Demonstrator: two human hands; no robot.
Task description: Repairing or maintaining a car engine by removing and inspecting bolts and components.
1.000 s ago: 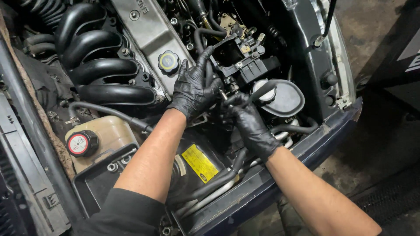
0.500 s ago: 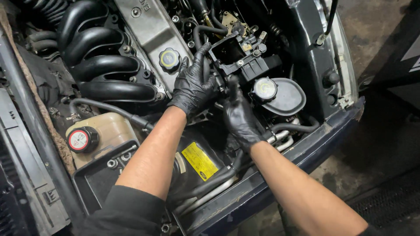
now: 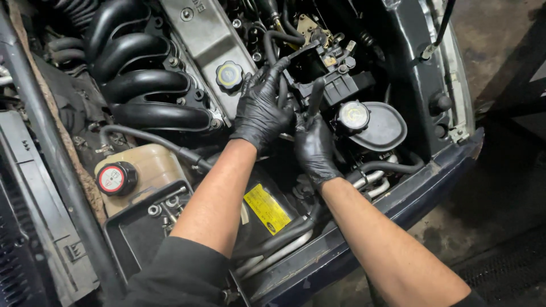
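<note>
Reaching into the engine bay, both gloved hands meet just beside the black hose (image 3: pixel 282 85), which runs down from the black connector block (image 3: pixel 335 85). Left hand (image 3: pixel 260 111) wraps its fingers loosely around that hose, forefinger stretched up toward the block. Right hand (image 3: pixel 314 142) lies against the left, finger raised along the block; whether it grips anything cannot be told. A yellow-marked filler cap (image 3: pixel 229 75) sits left of the hose, a round reservoir cap (image 3: pixel 353 115) right.
</note>
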